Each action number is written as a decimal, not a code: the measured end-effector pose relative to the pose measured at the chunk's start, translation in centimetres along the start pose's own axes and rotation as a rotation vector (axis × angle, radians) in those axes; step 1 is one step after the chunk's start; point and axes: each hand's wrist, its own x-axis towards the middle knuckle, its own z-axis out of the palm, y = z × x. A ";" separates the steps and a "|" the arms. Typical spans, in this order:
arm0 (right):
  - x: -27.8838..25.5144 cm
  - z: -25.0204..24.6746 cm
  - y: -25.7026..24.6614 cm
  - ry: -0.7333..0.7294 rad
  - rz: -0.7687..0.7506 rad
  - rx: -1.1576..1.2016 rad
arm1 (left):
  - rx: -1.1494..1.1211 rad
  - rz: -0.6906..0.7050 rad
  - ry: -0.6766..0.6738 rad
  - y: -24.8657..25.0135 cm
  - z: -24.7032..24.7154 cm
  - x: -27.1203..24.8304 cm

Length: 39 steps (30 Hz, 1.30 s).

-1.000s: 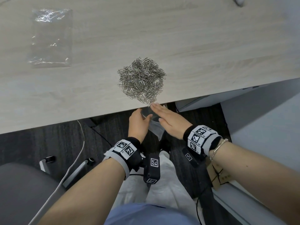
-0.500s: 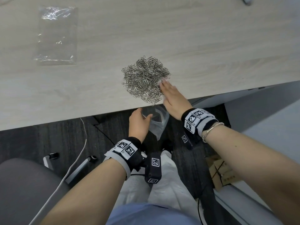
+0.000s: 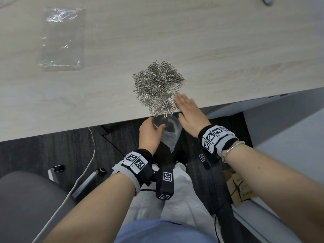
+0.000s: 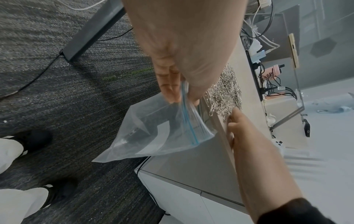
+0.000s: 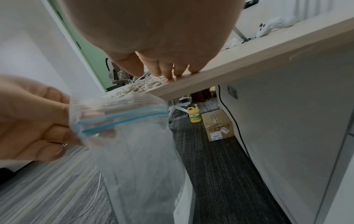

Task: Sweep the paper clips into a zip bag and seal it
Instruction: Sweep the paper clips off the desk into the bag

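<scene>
A heap of silver paper clips (image 3: 157, 86) lies at the near edge of the pale wood table (image 3: 228, 50), some hanging over the edge. My left hand (image 3: 150, 132) pinches the blue-striped mouth of a clear zip bag (image 3: 171, 135) just below that edge, under the heap; the bag (image 4: 162, 130) hangs down, its mouth (image 5: 118, 118) held up toward the clips (image 5: 138, 86). My right hand (image 3: 187, 109) lies flat on the table edge, fingers straight, touching the right side of the heap. The fingertips (image 5: 170, 78) rest on the table edge.
A second clear plastic bag (image 3: 63, 39) lies flat on the table at the far left. Under the table are dark carpet, a white cable (image 3: 84, 172), a cardboard box (image 5: 218, 125) and a yellow bottle (image 5: 194, 115). A chair (image 3: 26, 207) is at lower left.
My right hand rose from the bag's mouth onto the table and now rests flat beside the heap's right edge. The left hand kept holding the bag under the edge.
</scene>
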 end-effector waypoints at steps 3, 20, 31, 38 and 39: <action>-0.8 0.6 -0.8 -0.031 -0.029 -0.032 | 0.006 -0.009 0.013 -0.2 -0.1 0.1; 0.1 0.3 -1.8 0.084 -0.054 0.095 | 0.020 -0.002 0.009 -0.8 -0.5 0.4; 0.7 1.0 -2.7 -0.020 -0.174 -0.162 | 0.017 -0.033 0.041 -1.2 -1.8 0.3; -1.2 2.4 -3.2 -0.072 -0.284 -0.187 | 0.024 -0.031 0.030 -1.1 -1.8 0.3; -1.4 2.4 -3.4 -0.063 -0.295 -0.178 | 0.019 -0.034 0.027 -1.1 -1.8 0.3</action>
